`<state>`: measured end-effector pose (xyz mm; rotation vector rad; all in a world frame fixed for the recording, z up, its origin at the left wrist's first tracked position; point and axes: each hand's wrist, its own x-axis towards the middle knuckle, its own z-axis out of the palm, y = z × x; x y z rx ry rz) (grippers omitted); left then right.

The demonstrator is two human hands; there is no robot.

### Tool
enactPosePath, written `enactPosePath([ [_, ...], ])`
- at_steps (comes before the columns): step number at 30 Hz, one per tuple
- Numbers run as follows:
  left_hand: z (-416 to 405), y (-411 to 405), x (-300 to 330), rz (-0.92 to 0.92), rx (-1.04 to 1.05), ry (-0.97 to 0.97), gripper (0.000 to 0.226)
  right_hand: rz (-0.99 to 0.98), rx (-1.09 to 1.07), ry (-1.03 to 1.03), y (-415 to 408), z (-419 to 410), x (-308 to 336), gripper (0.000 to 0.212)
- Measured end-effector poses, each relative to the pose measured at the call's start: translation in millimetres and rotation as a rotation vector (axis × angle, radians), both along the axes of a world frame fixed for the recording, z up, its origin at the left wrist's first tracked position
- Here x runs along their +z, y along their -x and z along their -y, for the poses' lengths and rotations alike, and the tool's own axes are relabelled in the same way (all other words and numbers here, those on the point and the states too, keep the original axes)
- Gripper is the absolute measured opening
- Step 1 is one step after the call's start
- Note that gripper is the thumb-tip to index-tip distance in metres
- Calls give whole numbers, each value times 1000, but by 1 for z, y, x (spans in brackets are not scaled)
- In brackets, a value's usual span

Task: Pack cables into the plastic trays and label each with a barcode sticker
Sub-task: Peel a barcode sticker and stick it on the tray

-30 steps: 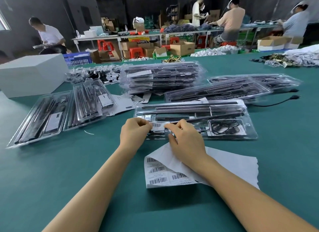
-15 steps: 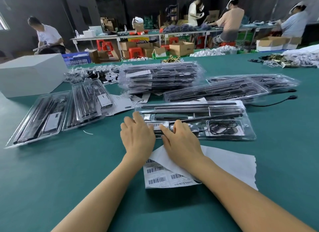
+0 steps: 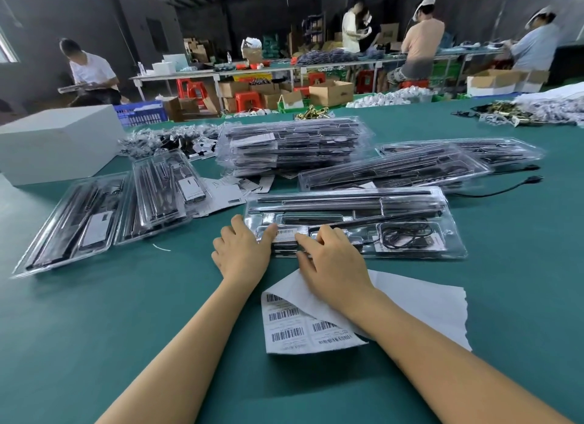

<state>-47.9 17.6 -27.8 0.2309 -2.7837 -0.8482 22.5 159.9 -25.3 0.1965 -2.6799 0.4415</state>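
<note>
1. Both hands lie flat on the near tray [image 3: 354,221]: the left hand [image 3: 241,253] and the right hand [image 3: 331,259] have straight fingers pressing either side of a barcode sticker [image 3: 286,234] on the tray's left end, gripping nothing. If the fingers slide while they press, the sticker could crease or sit crooked.
2. Whether the sticker's edges are fully down is hard to tell under the glare, so a lifted corner may go unnoticed and peel later.
3. That tray sits on the green table [image 3: 94,329], near the front edge, with a coiled cable [image 3: 407,238] in its right pocket. Hard pressure on the thin plastic could flex the tray and pop the cable out.
4. Just below the right wrist lies the label sheet [image 3: 303,329], its backing folded over. A dragging forearm could catch the fold, tearing it or sticking loose labels together.
5. Further out, a loose black cable [image 3: 505,188] trails beside the stacked trays [image 3: 294,145]. Pushing the near tray away could snag it or nudge the stack.
</note>
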Motion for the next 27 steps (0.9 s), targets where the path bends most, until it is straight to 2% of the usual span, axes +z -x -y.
enactPosePath([
  [3,2,-1,1,-47,0,-41,68,-26,0,39,-2,-1,1,35],
  [8,10,-7,7,-184,-109,-431,57,-99,-82,21,-5,0,4,33],
  [10,17,-7,13,-186,-95,-603,51,-117,-94,-15,-6,1,5,40],
  [13,26,-8,25,-183,-89,-948,45,-112,-119,-110,-11,0,12,67],
  [15,25,-13,36,-207,-132,-1131,30,-161,-199,-206,-15,2,18,74],
  [18,16,-27,56,-253,-227,-1411,4,-324,-362,-261,-13,-3,26,58],
  [20,8,-39,68,-293,-305,-1538,7,-464,-417,-278,-11,-13,33,44],
  [22,-3,-49,74,-324,-355,-1561,14,-587,-413,-286,-11,-25,38,22],
  [24,-16,-60,73,-341,-302,-1461,20,-620,-419,-287,-14,-35,39,7],
  [27,-36,-76,53,-380,-165,-1193,27,-632,-455,-249,-15,-46,39,8],
])
